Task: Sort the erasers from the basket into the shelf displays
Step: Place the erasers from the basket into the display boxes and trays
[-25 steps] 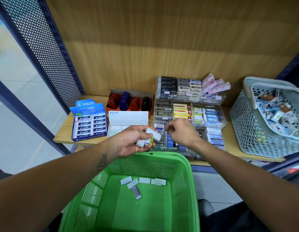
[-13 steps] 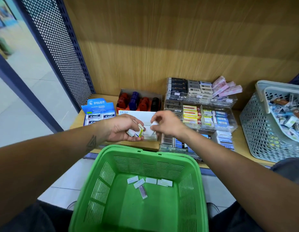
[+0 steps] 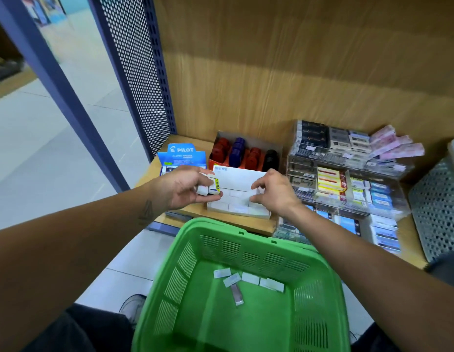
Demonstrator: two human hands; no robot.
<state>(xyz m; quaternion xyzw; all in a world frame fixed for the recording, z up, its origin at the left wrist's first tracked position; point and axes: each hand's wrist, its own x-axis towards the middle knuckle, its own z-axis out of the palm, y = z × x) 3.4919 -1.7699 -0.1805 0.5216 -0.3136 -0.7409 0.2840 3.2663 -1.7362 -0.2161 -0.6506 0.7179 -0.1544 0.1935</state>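
A green basket (image 3: 319, 295) sits low in front of me with several white erasers (image 3: 248, 279) on its floor. On the wooden shelf (image 3: 236, 222) stands a white display box (image 3: 239, 179) filled with white erasers. My left hand (image 3: 187, 189) grips a few small erasers (image 3: 210, 188), one with a yellow and blue sleeve, at the box's left edge. My right hand (image 3: 274, 191) has its fingers curled over the erasers at the right side of the box; whether it pinches one there I cannot tell.
A blue Pilot eraser box (image 3: 185, 154) stands at the left, a box of red, blue and black items (image 3: 243, 153) behind. Clear tiered trays (image 3: 347, 179) of erasers fill the right. A grey perforated basket (image 3: 436, 207) is at the far right. A perforated blue panel (image 3: 137, 72) borders the left.
Both hands have moved up and forward from over the basket to the white display box. The view has shifted left, so the grey basket is mostly out of frame.
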